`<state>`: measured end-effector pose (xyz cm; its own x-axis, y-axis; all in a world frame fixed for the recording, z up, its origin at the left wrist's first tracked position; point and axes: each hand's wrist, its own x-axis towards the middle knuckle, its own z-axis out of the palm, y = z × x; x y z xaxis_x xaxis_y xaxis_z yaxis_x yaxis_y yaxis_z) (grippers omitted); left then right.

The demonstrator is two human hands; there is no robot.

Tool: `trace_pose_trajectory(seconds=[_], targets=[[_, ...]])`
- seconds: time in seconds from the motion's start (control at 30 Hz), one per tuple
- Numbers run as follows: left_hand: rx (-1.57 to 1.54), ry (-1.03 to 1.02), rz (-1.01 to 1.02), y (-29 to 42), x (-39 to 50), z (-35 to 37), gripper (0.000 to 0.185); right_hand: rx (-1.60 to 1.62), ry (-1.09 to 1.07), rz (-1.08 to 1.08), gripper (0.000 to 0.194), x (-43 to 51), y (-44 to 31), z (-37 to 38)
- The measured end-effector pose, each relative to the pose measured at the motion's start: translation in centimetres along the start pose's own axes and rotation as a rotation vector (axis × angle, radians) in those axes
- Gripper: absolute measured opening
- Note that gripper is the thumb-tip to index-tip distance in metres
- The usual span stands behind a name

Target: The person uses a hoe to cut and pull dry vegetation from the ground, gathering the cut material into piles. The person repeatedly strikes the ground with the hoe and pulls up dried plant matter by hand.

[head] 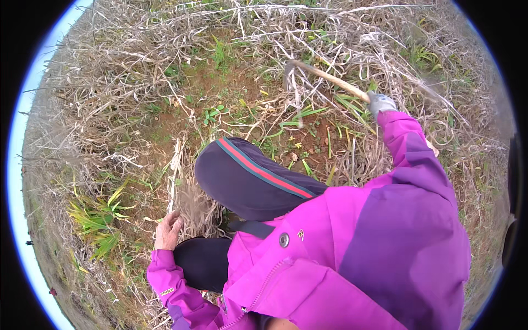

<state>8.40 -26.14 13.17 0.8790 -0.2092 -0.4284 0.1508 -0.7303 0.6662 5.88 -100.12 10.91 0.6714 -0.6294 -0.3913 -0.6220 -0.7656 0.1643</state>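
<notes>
My right hand (381, 103), in a grey glove, grips the wooden handle of a hand hoe (336, 81) at the upper right. The hoe's dark metal head (289, 73) is at the far end of the handle, among dry stalks and partly blurred. My bare left hand (167, 232) is low beside my left knee (202, 258), fingers bent, next to a clump of dry grass (196, 208) and a pale dry stalk (175, 175). Whether those fingers hold any of it cannot be made out.
Brown soil (210, 82) with small green weeds (214, 114) lies before my bent right knee (247, 177). Thick dry straw (123, 86) surrounds it. A yellow-green leafy plant (97, 218) grows left of my left hand. Tiny distant figures (53, 291) show at the left horizon.
</notes>
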Motion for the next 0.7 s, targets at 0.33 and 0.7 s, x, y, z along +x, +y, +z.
trace_pose_trajectory(seconds=[0.33, 0.7], targets=[[0.23, -0.023, 0.025, 0.5, 0.7, 0.1, 0.044, 0.209, 0.014, 0.019, 0.037, -0.1, -1.2, -0.5], [0.312, -0.048, -0.064, 0.9, 0.2, 0.1, 0.039, 0.425, 0.155, -0.178, 0.048, -3.9, -10.3, 0.2]])
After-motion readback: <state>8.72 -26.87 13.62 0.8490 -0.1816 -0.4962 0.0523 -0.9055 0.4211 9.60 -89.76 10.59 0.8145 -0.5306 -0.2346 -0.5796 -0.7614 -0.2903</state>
